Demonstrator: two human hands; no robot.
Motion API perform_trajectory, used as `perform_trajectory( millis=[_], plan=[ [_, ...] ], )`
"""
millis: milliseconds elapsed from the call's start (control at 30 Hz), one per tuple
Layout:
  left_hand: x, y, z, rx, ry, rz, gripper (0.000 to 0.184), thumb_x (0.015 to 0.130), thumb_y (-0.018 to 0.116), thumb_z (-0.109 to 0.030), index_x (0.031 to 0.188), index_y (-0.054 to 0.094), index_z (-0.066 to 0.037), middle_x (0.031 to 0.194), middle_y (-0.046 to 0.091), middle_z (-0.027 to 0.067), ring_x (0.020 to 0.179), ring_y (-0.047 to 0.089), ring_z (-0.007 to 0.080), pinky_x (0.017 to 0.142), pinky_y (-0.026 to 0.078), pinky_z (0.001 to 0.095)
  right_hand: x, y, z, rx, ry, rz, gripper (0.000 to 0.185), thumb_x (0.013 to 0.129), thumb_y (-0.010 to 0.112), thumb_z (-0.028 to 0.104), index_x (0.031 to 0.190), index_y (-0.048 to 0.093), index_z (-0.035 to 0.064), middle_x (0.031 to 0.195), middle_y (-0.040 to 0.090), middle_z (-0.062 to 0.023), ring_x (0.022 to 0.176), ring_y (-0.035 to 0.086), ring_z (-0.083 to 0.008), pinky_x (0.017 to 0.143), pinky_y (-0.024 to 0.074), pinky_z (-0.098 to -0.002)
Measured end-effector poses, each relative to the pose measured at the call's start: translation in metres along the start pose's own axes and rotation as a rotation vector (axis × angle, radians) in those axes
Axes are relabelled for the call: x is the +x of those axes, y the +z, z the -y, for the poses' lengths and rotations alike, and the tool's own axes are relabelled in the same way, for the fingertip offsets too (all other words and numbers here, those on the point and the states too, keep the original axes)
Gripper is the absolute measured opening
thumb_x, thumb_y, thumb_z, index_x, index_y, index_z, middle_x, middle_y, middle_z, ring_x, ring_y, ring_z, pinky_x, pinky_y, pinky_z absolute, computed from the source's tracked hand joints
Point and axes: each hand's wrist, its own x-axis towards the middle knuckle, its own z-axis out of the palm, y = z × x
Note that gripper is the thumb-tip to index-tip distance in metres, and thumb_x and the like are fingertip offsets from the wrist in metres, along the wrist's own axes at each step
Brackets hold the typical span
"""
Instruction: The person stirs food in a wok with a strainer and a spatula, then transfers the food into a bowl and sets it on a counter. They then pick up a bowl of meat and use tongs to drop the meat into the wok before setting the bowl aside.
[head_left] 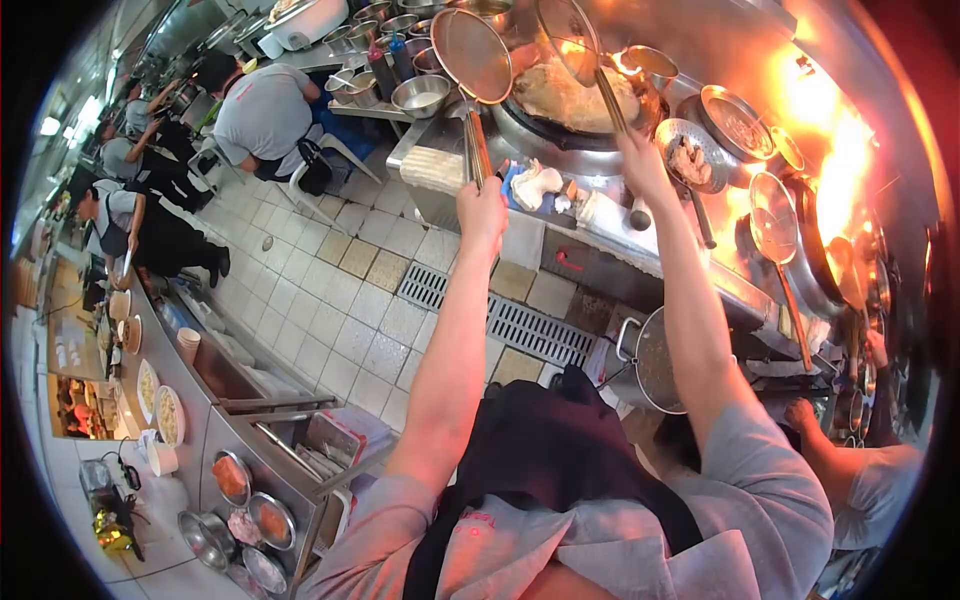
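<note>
— Two at once, gripping what?
— Clutching a round strainer (pixel 472 55) by its handle (pixel 480 150) in the left hand (pixel 483 212), a second strainer (pixel 568 40) in the right hand (pixel 643 165), holding both near the wok (pixel 530 130).
— Seeing anything in the wok?
— Seeing pale food (pixel 570 95), not making out the kind. Seeing pieces (pixel 690 160) in a perforated ladle (pixel 675 135), and only part of a pot (pixel 640 372) of cloudy liquid (pixel 660 355), blocking the rest with the right forearm (pixel 690 290).
</note>
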Motion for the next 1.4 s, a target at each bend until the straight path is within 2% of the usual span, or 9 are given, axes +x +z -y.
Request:
perform_trajectory(
  millis=[67, 167, 267, 433, 600, 833, 933, 1267, 1400],
  plan=[
    [0.008, 0.0, 0.003, 0.016, 0.018, -0.012, 0.016, 0.086, 0.055, -0.017, 0.081, 0.047, -0.003, 0.059, 0.046, 0.002, 0.037, 0.033, 0.0056, 0.032, 0.021, 0.0232, -0.022, 0.008, -0.035, -0.129, -0.083, -0.099, 0.039, 0.091, 0.047, 0.036, 0.114, 0.057, 0.0068, 0.089, 0.066, -0.0203, 0.095, 0.06, -0.0414, 0.085, 0.0448, -0.0455],
    [0.007, 0.005, 0.008, 0.042, 0.014, -0.002, 0.016, 0.085, 0.055, -0.017, 0.08, 0.047, -0.004, 0.059, 0.046, 0.0019, 0.037, 0.033, 0.0055, 0.032, 0.021, 0.0233, -0.004, 0.011, -0.038, 0.147, 0.354, 0.119, 0.038, 0.092, 0.047, 0.036, 0.117, 0.057, 0.009, 0.065, 0.057, -0.0113, 0.048, 0.055, -0.0207, 0.045, 0.0431, -0.0348],
    [0.008, 0.015, 0.008, 0.074, 0.042, 0.007, 0.016, 0.086, 0.055, -0.017, 0.079, 0.046, -0.005, 0.059, 0.046, 0.0016, 0.037, 0.033, 0.0051, 0.032, 0.02, 0.0233, 0.007, -0.01, 0.01, 0.411, 0.471, 0.095, 0.037, 0.093, 0.048, 0.035, 0.119, 0.057, 0.0109, 0.056, 0.046, -0.0023, 0.038, 0.041, -0.0116, 0.035, 0.0314, -0.029],
    [0.002, 0.026, 0.0, 0.035, 0.053, 0.061, 0.016, 0.087, 0.055, -0.017, 0.079, 0.045, -0.006, 0.059, 0.045, 0.001, 0.037, 0.033, 0.0048, 0.032, 0.02, 0.023, -0.034, 0.022, -0.057, 0.21, 0.175, -0.125, 0.031, 0.092, 0.049, 0.033, 0.105, 0.06, 0.0072, 0.056, 0.049, -0.0049, 0.039, 0.043, -0.0142, 0.037, 0.0347, -0.0332],
    [0.004, 0.031, 0.004, 0.019, 0.053, 0.086, 0.016, 0.087, 0.055, -0.017, 0.08, 0.045, -0.006, 0.059, 0.045, 0.0004, 0.037, 0.032, 0.0049, 0.032, 0.019, 0.0229, 0.033, -0.012, -0.012, 0.391, 0.429, 0.073, 0.031, 0.091, 0.047, 0.035, 0.089, 0.056, 0.0051, 0.06, 0.051, -0.0061, 0.037, 0.041, -0.015, 0.035, 0.0315, -0.0317],
    [0.021, 0.014, 0.016, 0.142, 0.069, 0.049, 0.014, 0.087, 0.055, -0.016, 0.082, 0.047, -0.006, 0.059, 0.045, 0.0004, 0.036, 0.031, 0.0051, 0.031, 0.019, 0.0234, 0.029, 0.027, -0.119, -0.03, -0.154, -0.311, 0.038, 0.091, 0.047, 0.036, 0.114, 0.058, 0.007, 0.061, 0.052, -0.0087, 0.043, 0.047, -0.0154, 0.038, 0.0369, -0.0336],
    [0.017, 0.013, 0.017, 0.129, 0.045, 0.054, 0.014, 0.087, 0.055, -0.016, 0.083, 0.048, -0.006, 0.059, 0.045, 0.0004, 0.036, 0.032, 0.0048, 0.031, 0.019, 0.0231, 0.018, -0.018, -0.026, 0.404, 0.384, 0.041, 0.033, 0.092, 0.049, 0.036, 0.109, 0.058, 0.0093, 0.059, 0.048, -0.0052, 0.039, 0.039, -0.0128, 0.036, 0.0283, -0.0293],
    [0.035, 0.015, 0.022, 0.213, 0.099, 0.024, 0.014, 0.085, 0.055, -0.016, 0.079, 0.047, -0.007, 0.057, 0.045, -0.0006, 0.037, 0.033, 0.0048, 0.032, 0.021, 0.0228, 0.028, -0.059, -0.058, 0.34, 0.356, -0.003, 0.023, 0.092, 0.053, 0.037, 0.097, 0.048, 0.0151, 0.06, 0.043, -0.0002, 0.037, 0.031, -0.0067, 0.032, 0.0192, -0.0227],
    [0.034, 0.015, 0.025, 0.247, 0.092, -0.012, 0.014, 0.085, 0.054, -0.016, 0.078, 0.047, -0.007, 0.057, 0.046, -0.0001, 0.037, 0.034, 0.0054, 0.032, 0.021, 0.0236, 0.011, -0.039, -0.058, 0.99, 0.75, 0.158, 0.027, 0.094, 0.051, 0.042, 0.1, 0.04, 0.0177, 0.064, 0.042, 0.0006, 0.038, 0.027, -0.0048, 0.031, 0.0133, -0.02]
  ],
)
